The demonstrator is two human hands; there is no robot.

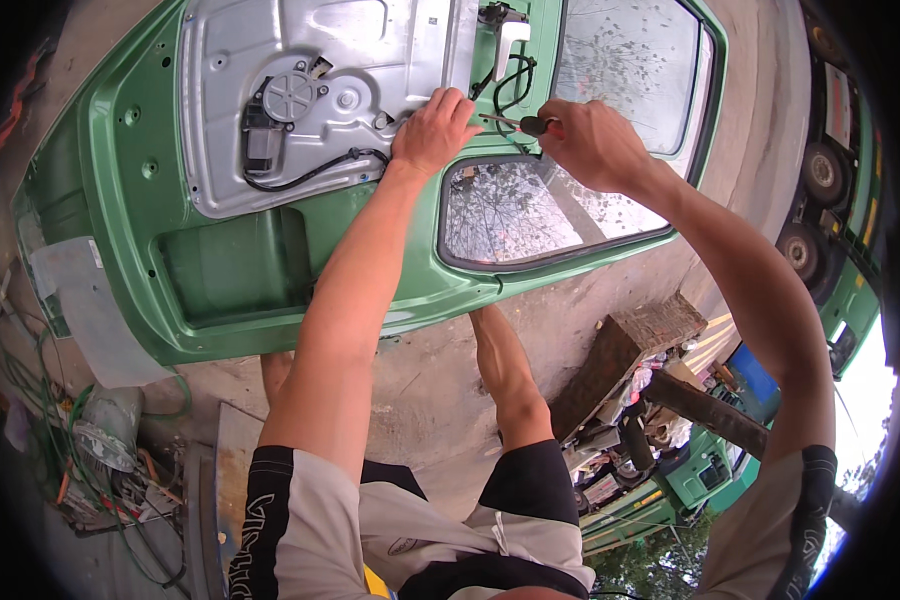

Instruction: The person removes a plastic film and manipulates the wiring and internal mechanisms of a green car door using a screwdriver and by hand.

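A green vehicle door (pixel 220 330) lies flat before me, carrying a silver metal panel (pixel 355 45) with a round motor assembly (pixel 282 110) and a black cable (pixel 300 184). My left hand (pixel 433 132) is on the panel's right edge, its fingers curled and close together. Just right of it my right hand (pixel 595 148) grips a screwdriver (pixel 540 127) with a red and dark handle, its thin shaft pointing left toward my left fingertips. Beyond the screwdriver are a white bracket (pixel 511 40) and a looped black cable. The screwdriver's tip is too small to place exactly.
A translucent sheet (pixel 100 310) hangs over the door's near left corner. Tangled green hoses (pixel 55 440) and a grey canister (pixel 110 425) are at lower left. A wooden box (pixel 620 350) with scrap stands at lower right. Green trucks (pixel 825 180) are along the right.
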